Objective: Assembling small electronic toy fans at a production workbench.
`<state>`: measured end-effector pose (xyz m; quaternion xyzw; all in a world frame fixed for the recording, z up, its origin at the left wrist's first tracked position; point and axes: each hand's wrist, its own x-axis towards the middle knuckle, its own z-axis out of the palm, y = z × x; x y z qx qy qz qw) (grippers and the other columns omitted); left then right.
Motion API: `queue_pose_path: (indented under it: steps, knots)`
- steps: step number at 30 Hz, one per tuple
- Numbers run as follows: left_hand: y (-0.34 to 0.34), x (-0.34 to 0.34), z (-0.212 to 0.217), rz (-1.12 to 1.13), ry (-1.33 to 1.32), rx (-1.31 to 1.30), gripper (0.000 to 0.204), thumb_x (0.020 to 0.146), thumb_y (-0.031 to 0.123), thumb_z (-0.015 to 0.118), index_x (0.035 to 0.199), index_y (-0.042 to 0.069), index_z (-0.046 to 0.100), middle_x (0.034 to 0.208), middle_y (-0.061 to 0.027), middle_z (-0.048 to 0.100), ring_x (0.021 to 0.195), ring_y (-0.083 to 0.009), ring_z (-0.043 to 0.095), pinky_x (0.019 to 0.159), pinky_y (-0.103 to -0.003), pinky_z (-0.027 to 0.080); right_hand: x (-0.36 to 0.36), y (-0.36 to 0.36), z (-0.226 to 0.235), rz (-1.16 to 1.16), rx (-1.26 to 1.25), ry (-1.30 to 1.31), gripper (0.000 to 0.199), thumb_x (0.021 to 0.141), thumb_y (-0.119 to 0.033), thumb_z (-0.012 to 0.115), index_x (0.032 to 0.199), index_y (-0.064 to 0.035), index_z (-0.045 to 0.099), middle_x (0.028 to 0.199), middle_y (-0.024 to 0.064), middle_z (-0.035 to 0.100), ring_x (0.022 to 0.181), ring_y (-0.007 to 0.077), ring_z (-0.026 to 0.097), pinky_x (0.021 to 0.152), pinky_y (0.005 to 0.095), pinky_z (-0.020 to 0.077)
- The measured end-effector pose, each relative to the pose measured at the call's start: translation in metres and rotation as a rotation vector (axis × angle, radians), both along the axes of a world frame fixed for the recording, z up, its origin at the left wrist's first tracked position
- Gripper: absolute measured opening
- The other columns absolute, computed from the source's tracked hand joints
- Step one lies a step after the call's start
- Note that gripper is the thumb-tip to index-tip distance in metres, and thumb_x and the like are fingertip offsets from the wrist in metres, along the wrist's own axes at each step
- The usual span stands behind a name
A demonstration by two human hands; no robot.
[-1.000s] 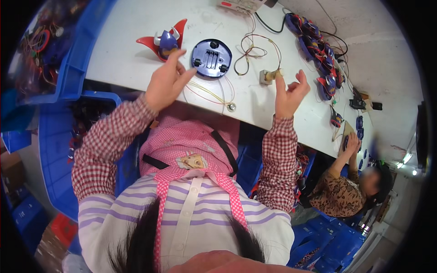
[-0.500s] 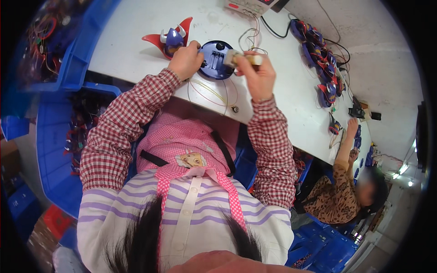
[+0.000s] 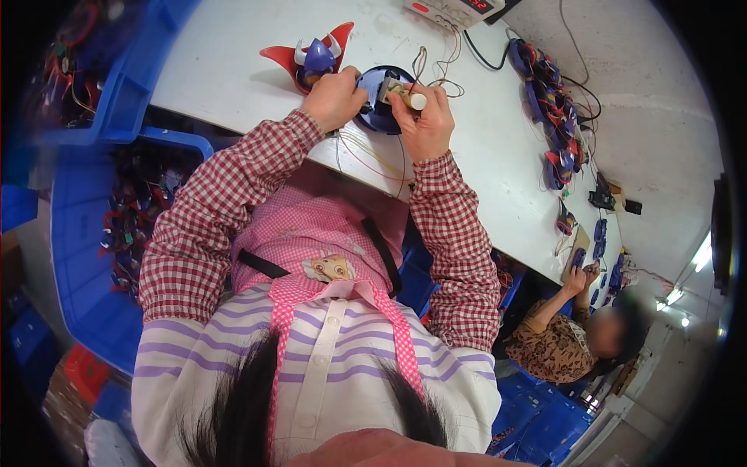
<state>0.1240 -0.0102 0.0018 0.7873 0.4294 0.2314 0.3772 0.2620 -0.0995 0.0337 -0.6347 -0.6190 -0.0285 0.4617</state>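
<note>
Well, the lit red digits on the display of the pale power supply (image 3: 443, 11) are the clearest writing in sight, on a panel turned at an angle near the upper edge of the view. A worried-looking cartoon animal face decorates the pink apron (image 3: 299, 222).

Near the table's front edge sits a round dark blue base (image 3: 380, 120), partly covered by both hands. The left hand (image 3: 334, 99) has its fingers curled at the base's left rim; whether they clamp it, I cannot tell. The right hand (image 3: 424, 124) grips a cream-ended block (image 3: 418, 101) over the base, with thin wires rising close by. More fine wires (image 3: 366, 149) trail from the base towards the front edge.

Just beyond the left hand stands a horned figure with red wings (image 3: 318, 58). To the right, a broad stretch of white tabletop (image 3: 498, 148) separates the right hand from a row of purple and red toys (image 3: 552, 113) along the wall side. On the left, blue bins (image 3: 128, 97) crowd the table's end. Farther down on the right, a co-worker (image 3: 556, 342) handles a dark piece at the same table
</note>
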Motion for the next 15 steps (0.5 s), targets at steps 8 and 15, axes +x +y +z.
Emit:
queue_pose_path:
  steps: [8,15]
  knots:
    - [0.000,0.001,0.002,-0.011,-0.012,-0.034,0.033,0.081,0.018,0.050,0.101,-0.007,0.055,0.075,-0.0198,0.064,0.060,-0.0304,0.061,0.056,-0.035,0.048,-0.005,-0.002,-0.003,-0.010,-0.045,-0.113,0.022,0.071,-0.006,0.073,0.090,-0.0046,0.062,0.078,0.0056,0.054,0.055,0.0154,0.048,0.050,0.0249,0.0421]
    - [0.004,0.006,-0.010,0.010,-0.034,0.070,0.031,0.081,0.018,0.050,0.101,-0.006,0.054,0.071,-0.0174,0.063,0.053,-0.0267,0.059,0.051,-0.034,0.047,0.004,0.005,0.003,0.014,-0.189,-0.105,0.022,0.070,-0.018,0.072,0.082,-0.0039,0.060,0.078,0.0093,0.052,0.059,0.0233,0.054,0.054,0.0312,0.0470]
